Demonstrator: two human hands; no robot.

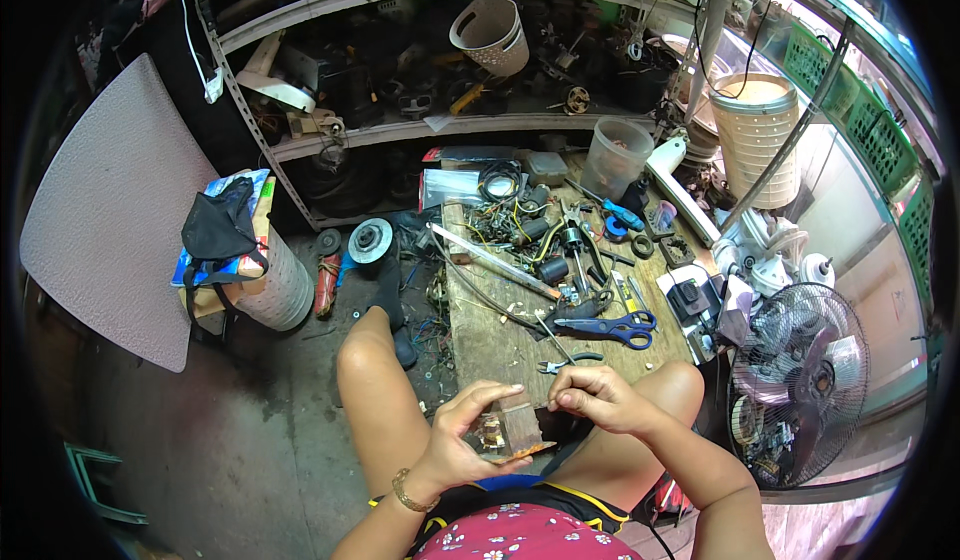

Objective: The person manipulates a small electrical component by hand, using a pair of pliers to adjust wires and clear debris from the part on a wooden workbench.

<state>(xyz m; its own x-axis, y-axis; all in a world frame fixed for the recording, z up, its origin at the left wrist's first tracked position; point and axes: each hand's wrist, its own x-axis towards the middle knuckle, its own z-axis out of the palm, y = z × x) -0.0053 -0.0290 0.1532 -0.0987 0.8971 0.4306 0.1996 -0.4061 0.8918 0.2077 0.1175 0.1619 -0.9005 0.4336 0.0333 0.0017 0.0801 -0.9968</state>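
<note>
My left hand (462,450) is wrapped round a boxy metal block (520,426) above my lap. Grey sides, a rusty lower edge and copper-coloured parts inside make it look like a transformer core. Just right of it, my right hand (597,400) is closed with its fingertips pinched; whatever they hold, if anything, is too small to make out. In front of my hands, cutting pliers (570,363) lie at the near edge of the wooden work table (490,345). Blue-handled scissors (620,328) rest just beyond them, near a yellow utility knife (626,292).
Wires, tools and a blue-handled screwdriver (622,214) crowd the table's far half. A fan (803,385) stands at the right, below a beige bucket (755,140). At the left are an angle grinder (371,243) and a drum (275,285). Cluttered shelves (420,125) run behind.
</note>
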